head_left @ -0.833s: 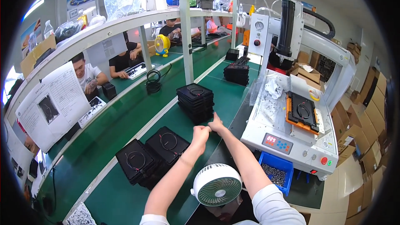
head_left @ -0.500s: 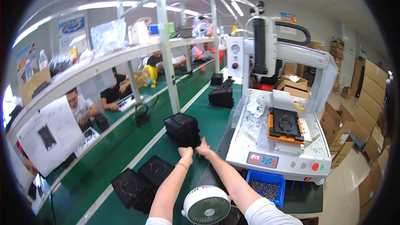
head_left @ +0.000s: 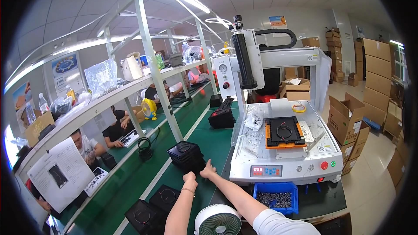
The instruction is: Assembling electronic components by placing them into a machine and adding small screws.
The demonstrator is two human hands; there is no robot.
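Note:
A stack of black plastic housings point(head_left: 186, 153), the top one with a thin coiled cable, stands on the green bench. My left hand point(head_left: 190, 178) is curled against its lower near edge, with the fingertips hidden. At the stack's right side is my right hand point(head_left: 209, 170), one digit pointing up and the other fingers partly hidden against the housings. Both hands hold the stack from the near right. Closer to me, two lower piles of similar black housings point(head_left: 143, 216) lie side by side.
To the right stands a white benchtop machine point(head_left: 244, 161) with a black housing point(head_left: 285, 129) in an orange fixture point(head_left: 287, 147). Below it sits a blue bin point(head_left: 296, 200) of small metal parts. A white fan point(head_left: 217, 222) is near me. More black housings point(head_left: 221, 119) lie farther back. Co-workers sit at left.
The view has tilted up and turned a little to the right, so the whole scene sits differently in the picture. My hands stay at the same stack, which has not visibly shifted on the bench.

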